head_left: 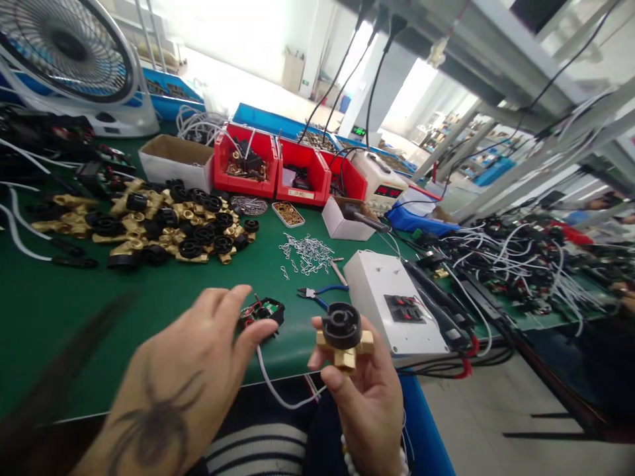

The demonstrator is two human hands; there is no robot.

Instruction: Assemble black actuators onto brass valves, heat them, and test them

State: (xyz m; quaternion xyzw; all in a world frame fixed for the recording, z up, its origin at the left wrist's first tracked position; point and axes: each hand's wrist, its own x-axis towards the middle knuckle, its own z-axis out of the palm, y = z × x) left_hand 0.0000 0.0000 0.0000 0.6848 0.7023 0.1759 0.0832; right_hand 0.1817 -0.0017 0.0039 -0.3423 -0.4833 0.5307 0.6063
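Observation:
My right hand (364,403) holds a brass valve body (345,360) with a round black plastic cap (342,325) on top, upright above the table's front edge. A small black housing with a green circuit board (269,309) and thin red wires rests on the green table. At this housing is my left hand (198,357), its thumb and index finger apart; the thumb overlaps the housing's near side, and whether it touches is unclear. A white cable (272,390) runs from the housing down over the front edge. Blue-handled cutters (322,291) lie just beyond.
Brass valves (169,225) are heaped at left. Small metal clips (307,254) lie mid-table, before red bins (245,168). A white box with black terminals (391,304) stands at right, beside tangled cables (520,264). A fan (74,59) stands back left.

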